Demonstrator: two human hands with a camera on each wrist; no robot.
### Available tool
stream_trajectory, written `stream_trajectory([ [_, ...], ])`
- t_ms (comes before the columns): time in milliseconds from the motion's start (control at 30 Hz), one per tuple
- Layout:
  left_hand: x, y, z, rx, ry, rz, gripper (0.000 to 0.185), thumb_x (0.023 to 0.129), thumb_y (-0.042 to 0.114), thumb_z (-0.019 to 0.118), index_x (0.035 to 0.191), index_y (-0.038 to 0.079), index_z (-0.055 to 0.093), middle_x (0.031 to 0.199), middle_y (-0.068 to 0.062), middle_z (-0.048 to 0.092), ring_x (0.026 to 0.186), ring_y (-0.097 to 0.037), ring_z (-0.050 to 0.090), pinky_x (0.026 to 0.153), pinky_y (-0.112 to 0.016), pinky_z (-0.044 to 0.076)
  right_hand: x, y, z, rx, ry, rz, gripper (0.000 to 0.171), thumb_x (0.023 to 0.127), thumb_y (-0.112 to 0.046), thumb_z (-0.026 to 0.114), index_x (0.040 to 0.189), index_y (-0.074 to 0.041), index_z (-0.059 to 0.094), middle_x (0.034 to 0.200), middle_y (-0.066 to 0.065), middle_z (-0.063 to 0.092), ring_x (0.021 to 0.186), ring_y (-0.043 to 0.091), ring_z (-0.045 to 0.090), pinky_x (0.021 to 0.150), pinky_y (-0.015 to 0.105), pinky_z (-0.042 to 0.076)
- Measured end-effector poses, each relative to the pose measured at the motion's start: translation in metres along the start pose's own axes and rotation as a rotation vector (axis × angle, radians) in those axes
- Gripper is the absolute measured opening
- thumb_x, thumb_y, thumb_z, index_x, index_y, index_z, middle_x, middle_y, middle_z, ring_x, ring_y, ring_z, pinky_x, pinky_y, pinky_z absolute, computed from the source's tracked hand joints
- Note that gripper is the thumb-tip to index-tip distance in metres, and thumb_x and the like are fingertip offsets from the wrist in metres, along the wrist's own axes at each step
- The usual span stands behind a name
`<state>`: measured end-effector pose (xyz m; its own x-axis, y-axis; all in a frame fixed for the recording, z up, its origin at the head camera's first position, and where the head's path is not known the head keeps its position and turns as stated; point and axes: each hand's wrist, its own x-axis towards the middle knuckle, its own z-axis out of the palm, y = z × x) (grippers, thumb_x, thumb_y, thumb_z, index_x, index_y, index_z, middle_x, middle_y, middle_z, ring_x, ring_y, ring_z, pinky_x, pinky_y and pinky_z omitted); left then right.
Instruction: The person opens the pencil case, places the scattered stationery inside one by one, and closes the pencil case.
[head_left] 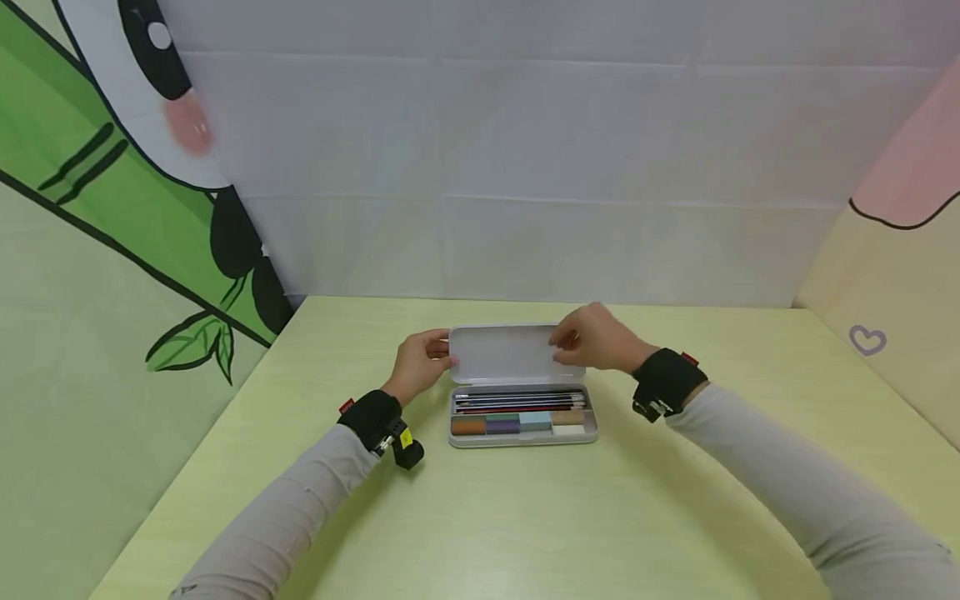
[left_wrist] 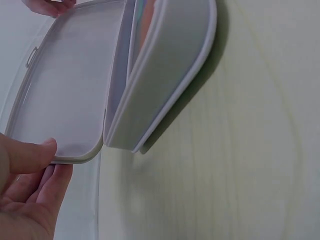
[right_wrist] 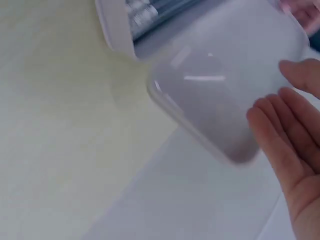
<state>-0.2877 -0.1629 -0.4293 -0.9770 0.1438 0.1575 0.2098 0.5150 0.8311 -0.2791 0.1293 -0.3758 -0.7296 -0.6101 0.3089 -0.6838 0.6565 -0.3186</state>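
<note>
A white pencil box point(head_left: 522, 417) sat in the middle of a pale green table point(head_left: 525, 517), near the far wall. Its lid point(head_left: 506, 354) stood up, open. Inside lay a row of pencils point(head_left: 519, 402), and in front of them some small blocks point(head_left: 517, 423) in brown, purple, blue and white.

The left hand point(head_left: 422, 360) held the left end of the lid. In the left wrist view, the thumb point(left_wrist: 30, 152) pressed on the lid's corner and the other fingers lay behind it, so it pinched that corner. The right hand point(head_left: 596, 340) was at the right end of the lid. In the right wrist view, its fingers point(right_wrist: 285, 125) were mostly straight and close to the lid's edge, but it was hard to tell if they gripped it or only touched it.

It looked like the lid was the step in hand, either being opened all the way or about to be shut. The pictures could not show which. For the next move, both hands would need to tip the lid evenly, so the box did not slide on the table or spill its pencils.
</note>
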Motion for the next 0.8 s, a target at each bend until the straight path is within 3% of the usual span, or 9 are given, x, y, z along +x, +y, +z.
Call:
stream_trajectory([
  [100,0.001,0.001,0.001,0.004,-0.009,0.003,0.045,0.084,-0.004,0.069,0.127,-0.002,0.059,0.11,-0.025,0.07,0.102,-0.035,0.068,0.091,-0.042,0.057,-0.007,0.016,-0.018,0.08,0.129,0.093,0.02,0.079,-0.009,0.076,0.097,-0.001,0.075,0.091,0.015,0.075,0.079,0.024,0.07,0.073,0.033,0.06],
  [167,0.002,0.002,0.001,0.011,-0.01,0.004,0.045,0.084,-0.004,0.069,0.127,-0.002,0.059,0.11,-0.024,0.07,0.102,-0.034,0.068,0.091,-0.042,0.057,-0.012,0.027,-0.025,0.178,0.162,0.196,0.026,0.083,-0.014,0.075,0.106,-0.003,0.073,0.101,0.017,0.073,0.09,0.028,0.07,0.081,0.035,0.059],
  [333,0.006,0.003,0.001,0.015,0.001,0.009,0.044,0.084,-0.003,0.069,0.127,-0.002,0.06,0.111,-0.024,0.07,0.102,-0.034,0.068,0.091,-0.042,0.056,-0.024,0.056,-0.016,0.619,0.032,0.474,0.052,0.094,-0.031,0.062,0.135,-0.002,0.053,0.137,0.021,0.055,0.123,0.031,0.058,0.106,0.04,0.048],
  [433,0.008,0.002,0.002,0.004,-0.003,-0.002,0.044,0.084,-0.003,0.069,0.127,-0.002,0.06,0.111,-0.025,0.069,0.103,-0.034,0.068,0.092,-0.042,0.056,-0.028,0.064,-0.001,0.843,-0.03,0.586,0.064,0.097,-0.04,0.054,0.143,0.003,0.04,0.147,0.021,0.045,0.125,0.024,0.058,0.111,0.039,0.042],
  [500,0.009,0.0,0.003,-0.009,-0.011,-0.016,0.044,0.085,-0.002,0.069,0.128,-0.002,0.059,0.112,-0.025,0.069,0.103,-0.035,0.068,0.093,-0.042,0.056,-0.03,0.066,0.009,0.928,-0.021,0.633,0.068,0.098,-0.045,0.049,0.143,0.004,0.039,0.141,0.018,0.05,0.117,0.014,0.062,0.109,0.033,0.045],
  [600,0.011,-0.002,0.003,-0.034,-0.028,-0.028,0.044,0.085,-0.002,0.068,0.128,-0.002,0.058,0.114,-0.025,0.068,0.105,-0.035,0.067,0.093,-0.042,0.056,-0.032,0.064,0.019,1.017,0.011,0.667,0.067,0.1,-0.046,0.043,0.14,0.007,0.041,0.119,0.007,0.062,0.101,0.003,0.063,0.101,0.025,0.051],
  [700,0.013,-0.005,0.0,-0.068,-0.057,-0.042,0.045,0.087,0.002,0.067,0.131,-0.002,0.057,0.117,-0.025,0.067,0.108,-0.035,0.066,0.093,-0.041,0.056,-0.032,0.062,0.023,1.072,0.031,0.666,0.065,0.101,-0.043,0.043,0.138,0.011,0.041,0.102,-0.004,0.062,0.093,0.002,0.063,0.092,0.019,0.053],
  [800,0.014,-0.005,-0.004,-0.146,-0.113,-0.053,0.046,0.092,0.012,0.064,0.135,-0.002,0.052,0.125,-0.025,0.063,0.113,-0.035,0.064,0.096,-0.04,0.055,-0.032,0.059,0.021,1.077,0.036,0.652,0.066,0.101,-0.043,0.043,0.138,0.012,0.04,0.098,-0.007,0.062,0.092,0.002,0.064,0.088,0.017,0.054],
])
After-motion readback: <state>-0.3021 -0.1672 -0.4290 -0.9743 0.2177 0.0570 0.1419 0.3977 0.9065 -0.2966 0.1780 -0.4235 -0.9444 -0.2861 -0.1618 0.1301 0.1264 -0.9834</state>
